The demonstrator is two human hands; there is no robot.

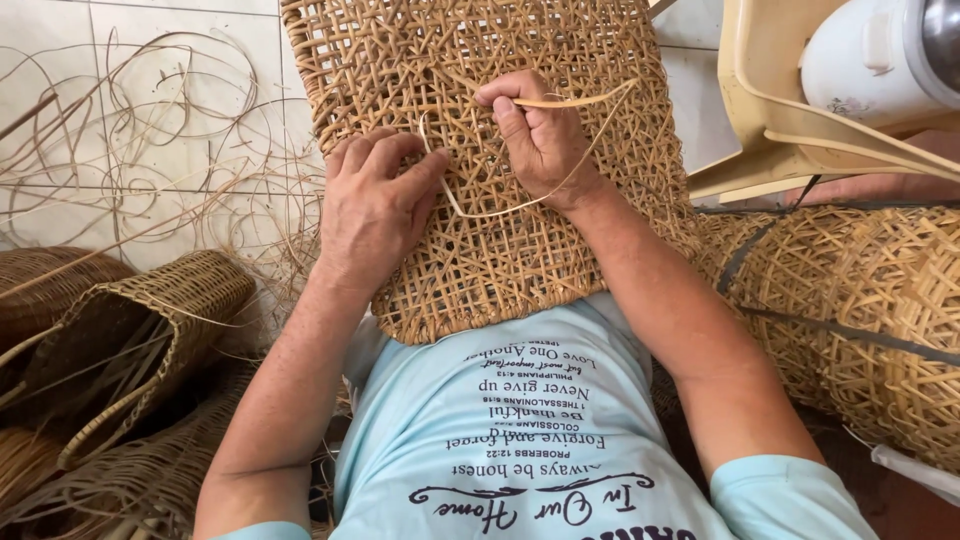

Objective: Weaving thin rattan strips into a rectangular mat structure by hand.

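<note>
I have a woven rattan panel (480, 150) lying on my lap, with its near edge against my light blue shirt (520, 420). It leans there so it stays put while I work on it.

My left hand (375, 205) lies flat on the weave. Its fingers are spread a little apart and press down, I think to keep the panel from sliding. They hold nothing.

My right hand (535, 135) pinches a thin rattan strip (575, 100). Thumb and first finger are squeezed tight on it. The strip loops out to the right, bends back under my hand, and its other end goes into the holes of the weave near my left fingertips.

Loose rattan strands (150, 160) curl on the white tile floor (50, 50) to my left, close enough to grab. Finished woven baskets (150, 320) sit by my left arm. A big rolled woven piece (860, 300) lies on my right, near a cream plastic chair (770, 110).
</note>
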